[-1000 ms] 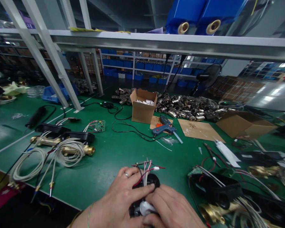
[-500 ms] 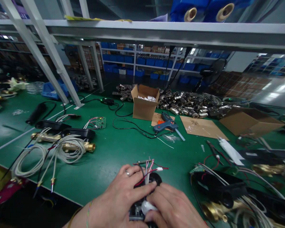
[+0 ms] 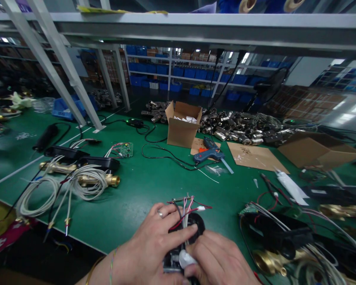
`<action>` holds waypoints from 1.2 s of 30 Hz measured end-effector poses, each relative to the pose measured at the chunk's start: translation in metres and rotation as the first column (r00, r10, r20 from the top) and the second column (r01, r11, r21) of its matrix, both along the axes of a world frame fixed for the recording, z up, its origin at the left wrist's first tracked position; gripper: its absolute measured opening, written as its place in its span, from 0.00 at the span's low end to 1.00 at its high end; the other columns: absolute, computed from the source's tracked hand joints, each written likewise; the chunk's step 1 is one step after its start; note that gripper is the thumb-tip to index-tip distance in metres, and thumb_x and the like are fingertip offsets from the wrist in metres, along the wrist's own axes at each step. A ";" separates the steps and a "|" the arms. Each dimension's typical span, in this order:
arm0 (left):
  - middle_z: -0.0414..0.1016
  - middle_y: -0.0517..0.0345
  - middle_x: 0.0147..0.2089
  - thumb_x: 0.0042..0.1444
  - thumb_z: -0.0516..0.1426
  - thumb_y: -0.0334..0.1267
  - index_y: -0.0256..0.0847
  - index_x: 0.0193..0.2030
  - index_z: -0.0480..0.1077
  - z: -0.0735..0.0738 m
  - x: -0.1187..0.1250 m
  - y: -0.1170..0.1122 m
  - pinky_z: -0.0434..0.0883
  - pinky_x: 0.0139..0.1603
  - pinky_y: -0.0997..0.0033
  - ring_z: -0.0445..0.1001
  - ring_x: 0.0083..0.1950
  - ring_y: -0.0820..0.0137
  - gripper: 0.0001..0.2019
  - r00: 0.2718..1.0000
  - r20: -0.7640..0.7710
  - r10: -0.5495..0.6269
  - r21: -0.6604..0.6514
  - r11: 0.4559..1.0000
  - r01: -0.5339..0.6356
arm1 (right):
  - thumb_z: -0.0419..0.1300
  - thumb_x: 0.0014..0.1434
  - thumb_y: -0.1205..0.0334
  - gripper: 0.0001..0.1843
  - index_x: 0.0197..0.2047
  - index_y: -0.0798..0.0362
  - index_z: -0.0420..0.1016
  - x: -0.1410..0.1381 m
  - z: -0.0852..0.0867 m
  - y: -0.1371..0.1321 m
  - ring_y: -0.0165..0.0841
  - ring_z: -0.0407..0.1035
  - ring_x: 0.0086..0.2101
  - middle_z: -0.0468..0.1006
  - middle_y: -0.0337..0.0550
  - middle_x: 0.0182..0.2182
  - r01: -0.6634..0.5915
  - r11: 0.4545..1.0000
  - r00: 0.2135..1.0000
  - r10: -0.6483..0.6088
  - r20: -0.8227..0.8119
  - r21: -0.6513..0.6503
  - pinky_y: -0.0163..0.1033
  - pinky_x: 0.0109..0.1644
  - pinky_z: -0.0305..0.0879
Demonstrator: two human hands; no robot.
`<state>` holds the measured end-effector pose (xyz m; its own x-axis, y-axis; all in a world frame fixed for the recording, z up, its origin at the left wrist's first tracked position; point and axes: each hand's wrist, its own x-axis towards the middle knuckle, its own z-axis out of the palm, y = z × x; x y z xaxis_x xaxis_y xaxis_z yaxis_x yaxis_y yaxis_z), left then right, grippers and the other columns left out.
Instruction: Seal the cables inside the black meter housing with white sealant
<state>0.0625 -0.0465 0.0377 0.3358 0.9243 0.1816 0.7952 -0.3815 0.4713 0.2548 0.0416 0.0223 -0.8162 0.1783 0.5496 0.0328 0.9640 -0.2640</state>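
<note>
A black plastic housing (image 3: 197,221) lies at the near edge of the bench, partly hidden under both hands. My left hand (image 3: 161,241) grips it from the left, thumb low and fingers across its top beside the wires. Red, white and black wires (image 3: 185,213) come out of the housing, with a small white connector (image 3: 201,208) on the red one. My right hand (image 3: 216,257) is closed on a white rounded piece (image 3: 186,259) against the inside of the housing. Most of that piece is covered by my fingers, so its kind is unclear.
To the left lie brass pipe bodies (image 3: 114,181) with coiled grey cables (image 3: 90,184) and a circuit board (image 3: 125,149). Ahead are a glue gun (image 3: 209,152), a cardboard box (image 3: 180,132) and piled metal fittings (image 3: 234,126). Right stand more housings (image 3: 279,233) and a white tube (image 3: 290,188).
The view has tilted slightly, shifting the bench scene a little. Both hands stay on the housing, the right one moved slightly, still on the white piece.
</note>
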 end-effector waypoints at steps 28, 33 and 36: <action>0.70 0.47 0.60 0.51 0.62 0.54 0.47 0.64 0.60 -0.001 0.005 -0.004 0.66 0.58 0.47 0.67 0.60 0.53 0.36 0.999 0.000 0.050 0.116 0.992 -0.050 | 0.43 0.69 0.67 0.18 0.29 0.54 0.67 0.006 0.005 0.003 0.32 0.59 0.25 0.69 0.40 0.22 -0.022 0.997 1.000 0.023 -0.006 0.068 0.39 0.28 0.55; 0.71 0.49 0.59 0.51 0.62 0.54 0.50 0.65 0.60 -0.001 0.005 -0.003 0.65 0.58 0.48 0.68 0.59 0.54 0.35 0.998 0.015 0.059 0.124 0.990 -0.060 | 0.43 0.70 0.67 0.19 0.30 0.54 0.69 0.007 0.008 0.004 0.32 0.59 0.25 0.69 0.40 0.22 -0.040 0.995 0.999 0.037 0.033 0.096 0.39 0.29 0.55; 0.71 0.48 0.59 0.52 0.61 0.55 0.49 0.65 0.60 -0.001 0.005 -0.003 0.65 0.58 0.49 0.68 0.59 0.55 0.35 0.998 0.020 0.055 0.121 0.991 -0.057 | 0.43 0.69 0.69 0.19 0.30 0.54 0.69 0.009 0.012 0.004 0.32 0.59 0.25 0.69 0.40 0.22 -0.039 0.992 0.998 0.034 0.049 0.118 0.39 0.29 0.54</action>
<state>0.0677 -0.0499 0.0365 0.2802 0.9121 0.2992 0.8092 -0.3921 0.4375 0.2634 0.0457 0.0338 -0.8463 0.0835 0.5262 0.0066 0.9892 -0.1464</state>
